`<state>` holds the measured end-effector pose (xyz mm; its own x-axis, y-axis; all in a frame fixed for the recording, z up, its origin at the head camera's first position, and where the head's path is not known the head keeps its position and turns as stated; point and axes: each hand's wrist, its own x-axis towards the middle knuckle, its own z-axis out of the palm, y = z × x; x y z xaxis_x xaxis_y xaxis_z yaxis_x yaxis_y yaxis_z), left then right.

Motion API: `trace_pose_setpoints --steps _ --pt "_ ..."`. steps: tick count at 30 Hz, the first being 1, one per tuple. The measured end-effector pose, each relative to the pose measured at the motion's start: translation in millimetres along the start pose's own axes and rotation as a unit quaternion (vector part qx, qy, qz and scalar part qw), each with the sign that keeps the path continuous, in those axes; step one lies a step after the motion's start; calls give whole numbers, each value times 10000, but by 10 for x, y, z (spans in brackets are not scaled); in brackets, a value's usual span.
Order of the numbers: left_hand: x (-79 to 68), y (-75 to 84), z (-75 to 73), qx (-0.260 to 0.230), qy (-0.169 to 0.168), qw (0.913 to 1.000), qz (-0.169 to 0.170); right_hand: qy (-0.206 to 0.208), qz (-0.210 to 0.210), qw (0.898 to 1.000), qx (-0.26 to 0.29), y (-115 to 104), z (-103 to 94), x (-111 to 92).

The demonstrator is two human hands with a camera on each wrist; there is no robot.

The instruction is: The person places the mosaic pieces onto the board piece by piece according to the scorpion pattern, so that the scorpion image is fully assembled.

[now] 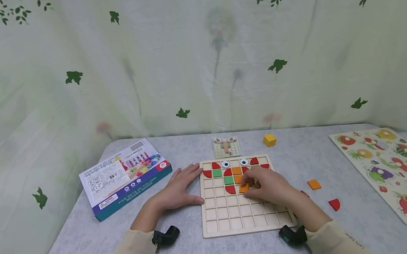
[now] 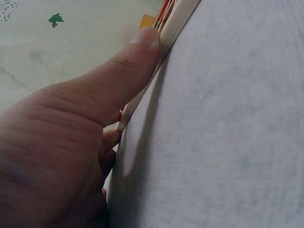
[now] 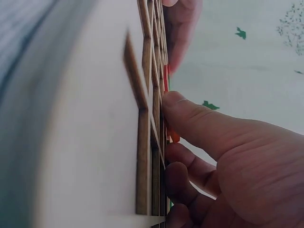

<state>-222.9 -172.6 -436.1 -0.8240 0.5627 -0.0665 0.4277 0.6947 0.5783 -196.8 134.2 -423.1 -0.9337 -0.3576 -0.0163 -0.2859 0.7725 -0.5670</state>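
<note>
A wooden grid board [image 1: 221, 214] lies on the table, its upper cells holding red, green and orange pieces and two eye pieces. My right hand [image 1: 272, 186] pinches an orange square tile [image 1: 244, 188] between thumb and fingers, over a cell beside a red rounded piece [image 1: 230, 189]. From the right wrist, the orange tile [image 3: 174, 136] shows at the thumb, close against the grid. My left hand [image 1: 178, 191] rests with fingers extended at the board's left edge. In the left wrist view, the left thumb [image 2: 135, 59] touches the board's side.
A pattern card [image 1: 226, 147] and a yellow cube [image 1: 269, 140] sit behind the board. At left lies a boxed bead set [image 1: 126, 177]; at right, a fruit picture board [image 1: 401, 173]. A loose orange tile [image 1: 314, 184] and a red piece [image 1: 334, 204] lie right of the grid.
</note>
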Motion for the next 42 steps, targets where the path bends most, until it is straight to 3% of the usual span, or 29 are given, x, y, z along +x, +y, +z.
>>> trace_pose_setpoints --steps 10,26,35,42 --pt "0 -1 -10 26 23 10000 -6 -37 -72 9999 61 20 14 9" --pt "30 -17 4 77 -9 10000 -56 -94 -571 9978 315 45 -15 -23" --pt "16 -21 1 72 -4 10000 -35 -391 -604 9954 640 34 -57 -23" --pt "6 -11 12 12 -23 10000 -59 -995 -421 9906 843 46 -192 -58"
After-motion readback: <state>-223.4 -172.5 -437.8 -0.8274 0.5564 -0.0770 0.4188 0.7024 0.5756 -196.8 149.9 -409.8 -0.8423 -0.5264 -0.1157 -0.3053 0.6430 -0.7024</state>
